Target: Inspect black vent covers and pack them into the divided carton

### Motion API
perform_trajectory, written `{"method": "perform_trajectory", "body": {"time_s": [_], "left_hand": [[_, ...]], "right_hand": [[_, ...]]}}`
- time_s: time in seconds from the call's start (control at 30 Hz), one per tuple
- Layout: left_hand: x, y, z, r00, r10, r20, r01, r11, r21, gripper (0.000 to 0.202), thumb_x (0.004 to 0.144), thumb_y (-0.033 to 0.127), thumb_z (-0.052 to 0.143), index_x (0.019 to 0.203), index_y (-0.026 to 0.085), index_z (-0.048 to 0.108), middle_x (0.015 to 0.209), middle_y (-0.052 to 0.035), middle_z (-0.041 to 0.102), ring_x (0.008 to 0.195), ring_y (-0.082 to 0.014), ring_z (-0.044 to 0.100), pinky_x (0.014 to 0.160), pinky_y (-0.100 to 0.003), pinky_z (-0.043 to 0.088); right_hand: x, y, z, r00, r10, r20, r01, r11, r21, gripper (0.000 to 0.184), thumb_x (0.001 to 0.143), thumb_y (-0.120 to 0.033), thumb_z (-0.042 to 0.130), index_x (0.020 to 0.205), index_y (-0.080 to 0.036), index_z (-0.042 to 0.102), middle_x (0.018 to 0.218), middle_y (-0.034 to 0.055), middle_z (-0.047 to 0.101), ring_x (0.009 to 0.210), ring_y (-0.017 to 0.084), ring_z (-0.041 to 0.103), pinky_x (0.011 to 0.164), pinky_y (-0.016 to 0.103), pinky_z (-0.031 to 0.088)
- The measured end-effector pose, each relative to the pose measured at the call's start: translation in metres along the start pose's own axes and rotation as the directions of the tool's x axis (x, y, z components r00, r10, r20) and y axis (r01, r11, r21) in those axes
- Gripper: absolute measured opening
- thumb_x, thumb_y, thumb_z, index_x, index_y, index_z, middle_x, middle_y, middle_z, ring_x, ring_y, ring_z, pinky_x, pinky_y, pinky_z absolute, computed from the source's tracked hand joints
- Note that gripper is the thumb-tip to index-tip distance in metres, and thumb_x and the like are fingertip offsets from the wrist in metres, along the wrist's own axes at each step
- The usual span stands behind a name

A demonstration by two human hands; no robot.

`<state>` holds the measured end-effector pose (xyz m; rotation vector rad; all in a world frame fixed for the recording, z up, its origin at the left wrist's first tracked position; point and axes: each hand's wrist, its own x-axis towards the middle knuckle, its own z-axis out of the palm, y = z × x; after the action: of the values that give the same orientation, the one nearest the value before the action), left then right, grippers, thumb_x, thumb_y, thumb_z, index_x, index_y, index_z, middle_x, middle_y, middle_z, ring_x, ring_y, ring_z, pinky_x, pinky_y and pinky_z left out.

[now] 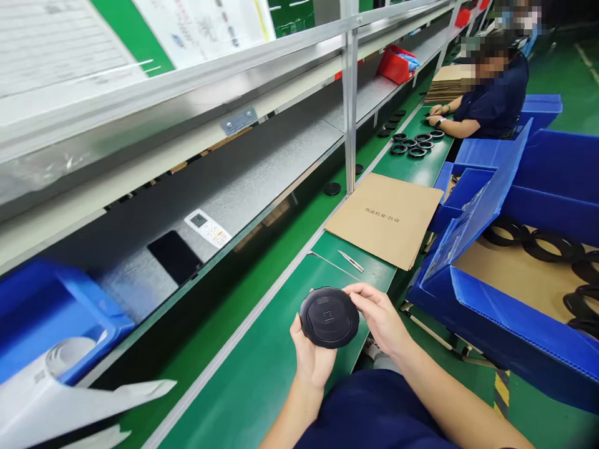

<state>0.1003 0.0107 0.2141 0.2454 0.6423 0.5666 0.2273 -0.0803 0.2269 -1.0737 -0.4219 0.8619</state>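
A round black plastic cap point(329, 319) with raised marks on its face is held between both hands above the green bench. My left hand point(312, 358) grips it from below and at the left edge, its fingers mostly hidden behind the disc. At the upper right rim, my right hand point(374, 310) pinches the edge between thumb and fingers. Beyond the cap, tweezers point(350, 260) lie on the bench. Past them is a stack of brown cardboard sheets point(384, 218) with printed characters.
Blue bins point(519, 343) holding black rings point(552, 245) stand at the right. Farther along, a co-worker point(491, 93) sits by more black rings point(416, 144). A metal shelf at the left carries a remote control point(207, 228), a phone point(175, 257) and a blue tray point(60, 299). An upright post point(350, 106) borders the bench.
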Motion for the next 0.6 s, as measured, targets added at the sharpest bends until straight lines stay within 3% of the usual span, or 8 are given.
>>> {"method": "perform_trajectory", "body": {"time_s": [0.2, 0.37, 0.47, 0.53, 0.6], "left_hand": [[0.036, -0.016, 0.036, 0.999, -0.024, 0.048, 0.020, 0.997, 0.079, 0.029, 0.088, 0.037, 0.059, 0.113, 0.029, 0.072, 0.122, -0.0025, 0.069, 0.110, -0.0214, 0.065, 0.093, -0.031, 0.055], [0.054, -0.034, 0.060, 0.996, -0.062, 0.066, 0.058, 0.996, 0.072, 0.033, 0.084, 0.036, 0.068, 0.117, 0.029, 0.071, 0.131, -0.0039, 0.065, 0.121, -0.0227, 0.059, 0.100, -0.034, 0.052], [0.055, -0.042, 0.059, 0.993, -0.101, 0.062, 0.097, 0.993, 0.060, 0.044, 0.081, 0.038, 0.074, 0.123, 0.029, 0.068, 0.135, -0.0061, 0.062, 0.127, -0.0279, 0.055, 0.109, -0.045, 0.045], [0.052, -0.044, 0.052, 0.989, -0.125, 0.082, 0.117, 0.989, 0.092, 0.052, 0.080, 0.041, 0.077, 0.130, 0.033, 0.063, 0.137, -0.0065, 0.060, 0.129, -0.0310, 0.053, 0.109, -0.052, 0.043], [0.044, -0.045, 0.043, 0.988, -0.115, 0.106, 0.099, 0.984, 0.145, 0.059, 0.078, 0.041, 0.080, 0.133, 0.037, 0.059, 0.139, -0.0063, 0.059, 0.130, -0.0319, 0.052, 0.108, -0.054, 0.044]], "right_hand": [[0.029, -0.030, -0.036, 0.995, -0.077, -0.055, 0.075, 0.996, -0.042, 0.027, 0.085, -0.046, 0.071, 0.093, -0.020, 0.075, 0.095, 0.0072, 0.071, 0.091, 0.025, 0.063, 0.083, 0.037, 0.050], [0.048, -0.046, -0.062, 0.989, -0.117, -0.089, 0.113, 0.993, -0.047, 0.028, 0.088, -0.048, 0.070, 0.094, -0.021, 0.075, 0.096, 0.0070, 0.070, 0.091, 0.025, 0.062, 0.083, 0.037, 0.050], [0.050, -0.040, -0.069, 0.978, -0.173, -0.119, 0.161, 0.981, -0.107, 0.029, 0.092, -0.049, 0.066, 0.099, -0.022, 0.073, 0.098, 0.0068, 0.068, 0.094, 0.025, 0.061, 0.086, 0.037, 0.049], [0.046, -0.032, -0.070, 0.956, -0.234, -0.178, 0.198, 0.960, -0.200, 0.028, 0.093, -0.049, 0.066, 0.098, -0.022, 0.071, 0.093, 0.0058, 0.065, 0.088, 0.023, 0.060, 0.082, 0.035, 0.049], [0.039, -0.024, -0.066, 0.936, -0.266, -0.229, 0.203, 0.943, -0.265, 0.028, 0.092, -0.050, 0.067, 0.094, -0.022, 0.069, 0.085, 0.0038, 0.062, 0.078, 0.021, 0.057, 0.074, 0.032, 0.048]]}}
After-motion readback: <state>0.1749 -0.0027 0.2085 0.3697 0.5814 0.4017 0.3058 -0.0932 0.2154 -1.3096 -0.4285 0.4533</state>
